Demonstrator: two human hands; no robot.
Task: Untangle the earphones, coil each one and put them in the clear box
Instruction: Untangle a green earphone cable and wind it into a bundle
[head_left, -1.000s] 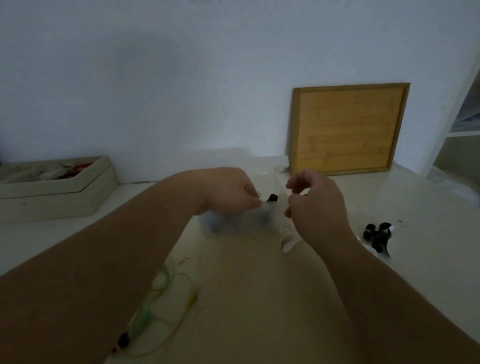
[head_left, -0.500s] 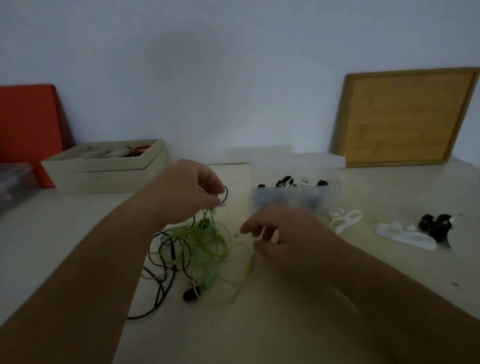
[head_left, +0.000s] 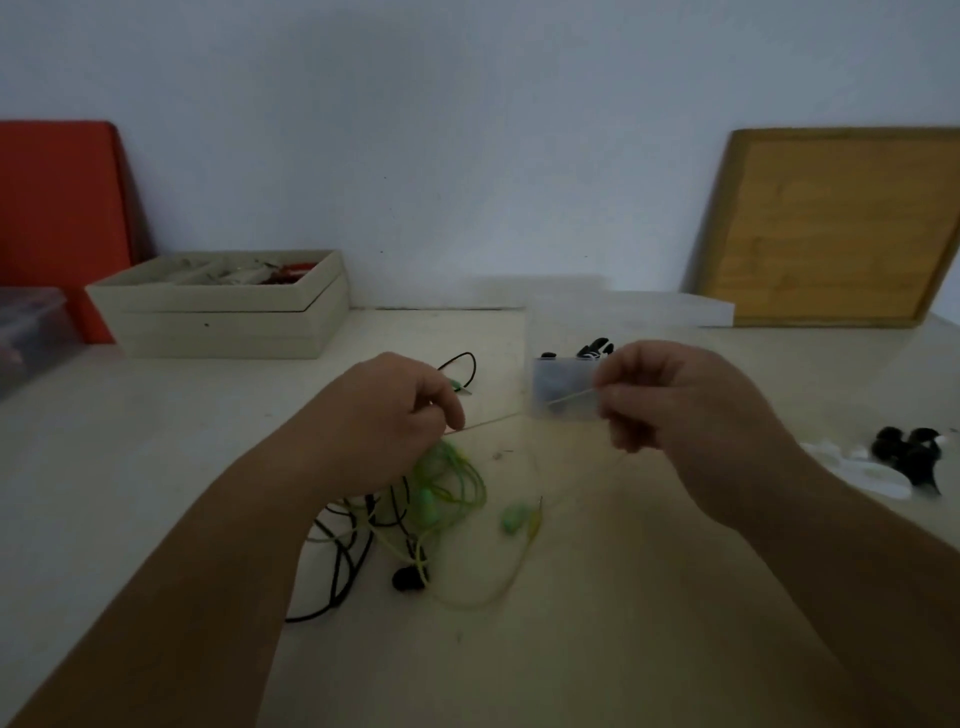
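The green earphones (head_left: 457, 483) lie in a loose tangle with the black earphones (head_left: 343, 566) on the table (head_left: 623, 649), just under the left hand (head_left: 387, 421). One thin pale-green length of cord (head_left: 519, 414) is stretched tight between both hands, above the table. The left hand is curled, knuckles up, and pinches the cord at its lower end; the right hand (head_left: 685, 410) is raised a little higher and pinches the other end between thumb and bent fingers. Behind the cord stands the clear box (head_left: 561, 384) with dark pieces inside. Further out are a beige box (head_left: 223, 306) at the left and a wooden tray (head_left: 836, 223) leaning on the wall.
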